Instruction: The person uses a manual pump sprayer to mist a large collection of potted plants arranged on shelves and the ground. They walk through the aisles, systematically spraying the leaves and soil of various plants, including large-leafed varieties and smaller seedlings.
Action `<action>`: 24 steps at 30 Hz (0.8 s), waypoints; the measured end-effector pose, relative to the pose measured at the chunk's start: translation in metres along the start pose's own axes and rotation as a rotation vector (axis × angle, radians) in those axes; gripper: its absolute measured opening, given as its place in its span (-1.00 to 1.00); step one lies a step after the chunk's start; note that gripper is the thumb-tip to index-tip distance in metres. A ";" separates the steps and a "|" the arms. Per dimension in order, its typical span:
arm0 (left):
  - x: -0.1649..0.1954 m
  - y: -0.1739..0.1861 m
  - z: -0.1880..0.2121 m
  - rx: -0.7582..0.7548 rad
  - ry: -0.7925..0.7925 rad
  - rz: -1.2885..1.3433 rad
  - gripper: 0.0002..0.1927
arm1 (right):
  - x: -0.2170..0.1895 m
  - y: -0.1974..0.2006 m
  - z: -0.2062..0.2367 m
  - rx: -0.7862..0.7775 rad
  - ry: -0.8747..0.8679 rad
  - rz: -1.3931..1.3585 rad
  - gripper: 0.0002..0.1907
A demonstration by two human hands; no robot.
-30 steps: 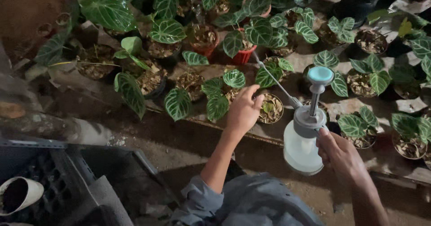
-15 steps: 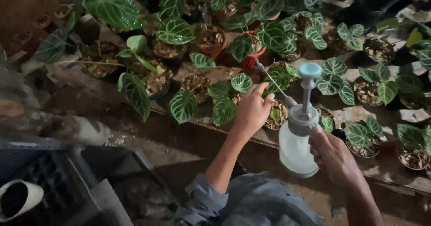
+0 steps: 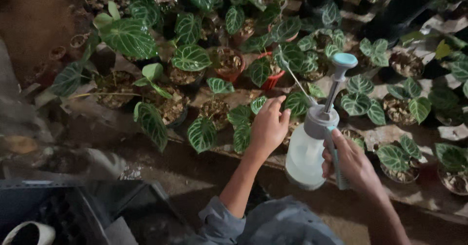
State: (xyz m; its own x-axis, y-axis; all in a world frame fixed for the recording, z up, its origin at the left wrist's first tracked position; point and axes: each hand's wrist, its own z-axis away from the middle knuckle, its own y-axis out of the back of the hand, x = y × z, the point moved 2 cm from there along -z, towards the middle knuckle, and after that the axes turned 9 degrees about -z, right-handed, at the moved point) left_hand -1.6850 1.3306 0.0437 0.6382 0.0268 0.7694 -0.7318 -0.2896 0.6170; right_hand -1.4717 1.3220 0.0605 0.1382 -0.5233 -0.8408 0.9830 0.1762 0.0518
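Note:
My right hand [image 3: 352,163] grips the handle of a white pump spray bottle [image 3: 306,155] with a grey collar and a teal pump knob [image 3: 344,60]. Its thin nozzle wand [image 3: 295,79] points up and left toward the potted plants. My left hand [image 3: 269,126] reaches forward over a small pot, fingers curled around the dark green leaves with white veins [image 3: 247,113]. Whether it pinches a leaf or only touches it, I cannot tell.
Many small pots with veined leaves stand in rows, among them a reddish pot [image 3: 271,79] and a large-leafed plant [image 3: 129,36] at the left. A dark plastic crate [image 3: 73,211] and a white cup [image 3: 29,233] lie at the bottom left.
The view has shifted a little to the right and down. The spray bottle sits nearer my left hand, and the left hand stays on the same plant.

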 end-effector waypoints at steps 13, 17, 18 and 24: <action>0.075 -0.014 -0.065 0.205 -0.287 -0.089 -0.63 | -0.045 0.022 0.001 -0.039 0.149 -0.041 -0.50; 0.086 -0.023 -0.062 0.080 -0.122 -0.054 -0.61 | -0.044 0.044 0.004 -0.063 0.150 -0.047 -0.49; 0.090 -0.025 -0.062 0.092 -0.141 -0.096 -0.61 | -0.044 0.049 0.004 -0.081 0.166 -0.053 -0.49; 0.094 -0.052 -0.062 0.112 -0.177 -0.209 -0.62 | -0.045 0.094 -0.003 -0.087 0.097 -0.124 -0.50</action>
State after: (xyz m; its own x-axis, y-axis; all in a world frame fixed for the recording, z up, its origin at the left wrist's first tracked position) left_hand -1.6022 1.4074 0.0944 0.8112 -0.0680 0.5808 -0.5555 -0.3999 0.7290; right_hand -1.3857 1.3644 0.1017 -0.0004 -0.4633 -0.8862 0.9769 0.1891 -0.0993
